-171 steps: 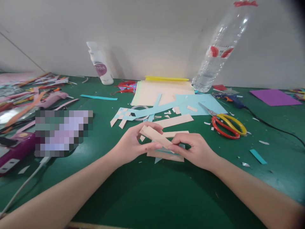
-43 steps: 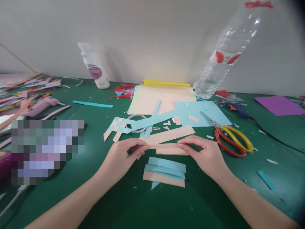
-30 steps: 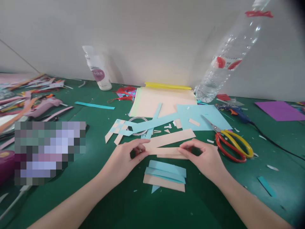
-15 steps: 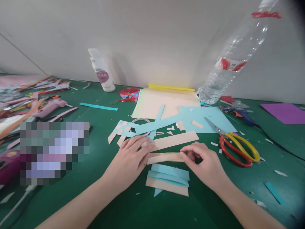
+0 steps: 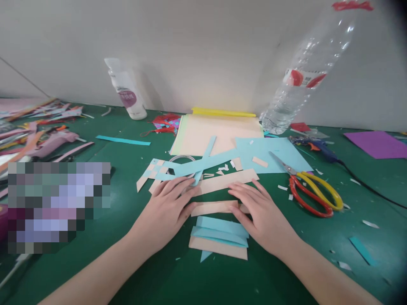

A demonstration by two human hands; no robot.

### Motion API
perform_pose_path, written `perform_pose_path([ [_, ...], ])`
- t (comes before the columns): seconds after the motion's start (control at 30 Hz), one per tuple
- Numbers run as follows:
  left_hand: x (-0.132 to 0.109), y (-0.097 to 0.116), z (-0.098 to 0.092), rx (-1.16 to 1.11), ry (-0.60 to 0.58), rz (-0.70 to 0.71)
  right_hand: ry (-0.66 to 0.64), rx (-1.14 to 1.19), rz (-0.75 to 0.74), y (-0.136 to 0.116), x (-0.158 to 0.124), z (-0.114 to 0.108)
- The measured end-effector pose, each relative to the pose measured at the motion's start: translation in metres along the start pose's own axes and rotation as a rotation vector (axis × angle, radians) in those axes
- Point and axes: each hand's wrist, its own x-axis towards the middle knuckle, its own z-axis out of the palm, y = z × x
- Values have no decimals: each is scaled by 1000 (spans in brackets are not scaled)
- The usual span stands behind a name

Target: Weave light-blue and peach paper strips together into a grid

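My left hand [image 5: 165,210] lies flat on the green table, fingers stretched out, its fingertips on the left end of a long peach paper strip [image 5: 227,181]. My right hand [image 5: 260,214] is flat and spread too, pressing on the right end of a shorter folded peach strip [image 5: 213,207]. Just below both hands lies a small stack of blue and peach strips [image 5: 219,237]. A woven blue-and-peach piece [image 5: 159,170] sits beyond my left fingers.
Red-and-yellow scissors [image 5: 313,190] lie to the right on a blue sheet [image 5: 273,150]. A clear water bottle [image 5: 305,72], a glue bottle [image 5: 125,91] and a peach paper pad [image 5: 216,129] stand at the back. Glue guns [image 5: 54,140] and scraps crowd the left.
Both hands have let go of the folded peach strip and opened flat onto the table, pressing the strips down. The view has shifted slightly.
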Motion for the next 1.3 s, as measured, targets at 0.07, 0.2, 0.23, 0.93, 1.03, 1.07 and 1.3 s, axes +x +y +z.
perform_pose_path([
  [0.07, 0, 0, 0, 16, 8, 5, -2, -26, 8, 0, 0, 1],
  [0.2, 1, 1, -1, 64, 20, 9, 25, -70, 40, 0, -2, 1],
  [0.23, 1, 0, -1, 68, 22, 12, 37, -85, 51, 1, -2, 1],
  [0.93, 2, 5, -14, 2, 199, -9, -45, -84, 38, -2, 6, -8],
  [1.03, 2, 6, -16, -3, 239, -27, -3, -144, 82, 2, 6, -4],
  [1.07, 2, 6, -16, -7, 245, -28, 5, -161, 97, 3, 6, -3],
  [1.3, 2, 7, -16, -189, 202, -178, 53, -243, 190, 8, 5, 1],
])
